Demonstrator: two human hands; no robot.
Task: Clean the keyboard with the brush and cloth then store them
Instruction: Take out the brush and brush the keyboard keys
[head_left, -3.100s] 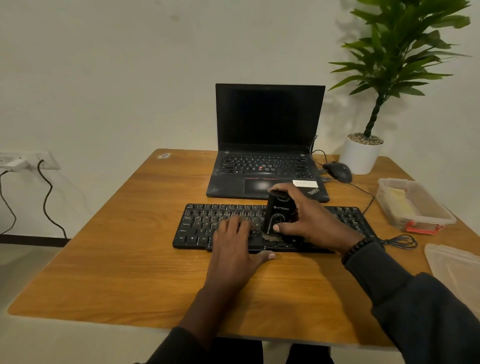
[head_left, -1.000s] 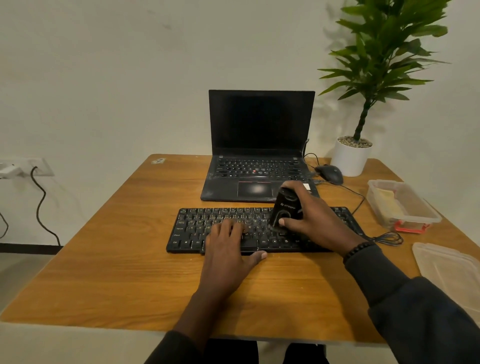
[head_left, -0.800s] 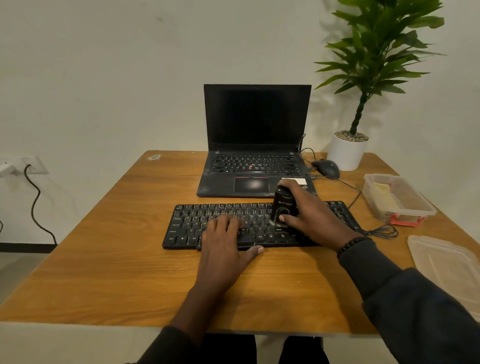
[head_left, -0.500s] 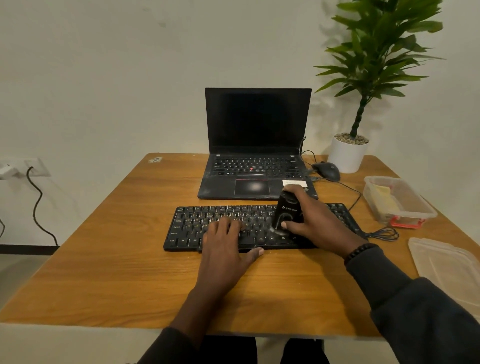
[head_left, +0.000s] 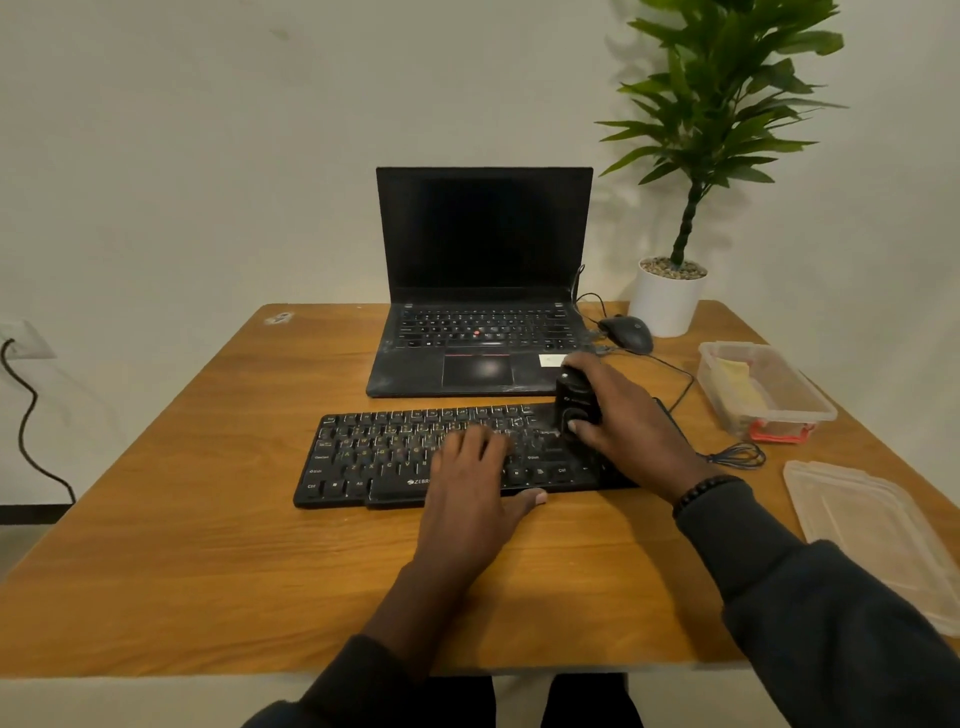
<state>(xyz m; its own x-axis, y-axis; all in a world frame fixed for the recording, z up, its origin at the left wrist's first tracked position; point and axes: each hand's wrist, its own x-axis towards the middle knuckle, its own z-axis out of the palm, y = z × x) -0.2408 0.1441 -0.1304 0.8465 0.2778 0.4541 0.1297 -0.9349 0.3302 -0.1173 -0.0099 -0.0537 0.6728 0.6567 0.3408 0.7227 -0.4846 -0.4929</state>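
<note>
A black keyboard (head_left: 384, 457) lies across the middle of the wooden table (head_left: 208, 561). My left hand (head_left: 475, 488) rests flat on its middle keys with the fingers spread, holding nothing. My right hand (head_left: 628, 426) grips a black brush (head_left: 574, 402) upright over the right part of the keyboard, near its far edge, bristle end down on the keys. A pale yellow cloth (head_left: 735, 379) lies inside the clear plastic box (head_left: 810, 400) at the right.
An open black laptop (head_left: 483, 291) stands just behind the keyboard. A mouse (head_left: 626, 332) and a potted plant (head_left: 670, 296) sit at the back right, with cables (head_left: 737, 454) trailing beside the keyboard. The box's clear lid (head_left: 872, 530) lies at the table's right edge.
My right hand has carried the brush rightward and toward the keyboard's far edge. My left hand has stayed flat on the keys.
</note>
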